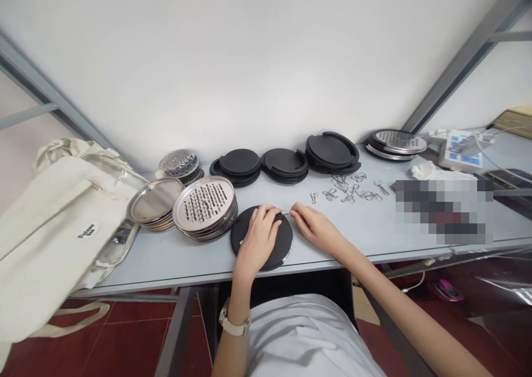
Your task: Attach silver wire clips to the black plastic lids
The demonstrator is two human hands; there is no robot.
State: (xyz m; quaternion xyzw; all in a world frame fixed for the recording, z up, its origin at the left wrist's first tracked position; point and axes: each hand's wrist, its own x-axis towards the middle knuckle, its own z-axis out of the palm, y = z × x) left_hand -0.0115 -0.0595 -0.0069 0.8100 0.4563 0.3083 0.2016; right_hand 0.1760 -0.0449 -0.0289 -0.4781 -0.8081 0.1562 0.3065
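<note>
A black round disc lies flat near the table's front edge. My left hand rests on top of it, fingers curled and pressing it down. My right hand sits just right of the disc, its fingertips pinched on a small metal clip at the disc's upper right rim. Both hands meet at that rim. Several loose metal clips lie scattered behind my right hand.
Stacks of perforated steel discs, plain steel plates and black discs line the grey table. More steel discs stand far right. A cream bag fills the left end; crumpled tissue and a device lie right.
</note>
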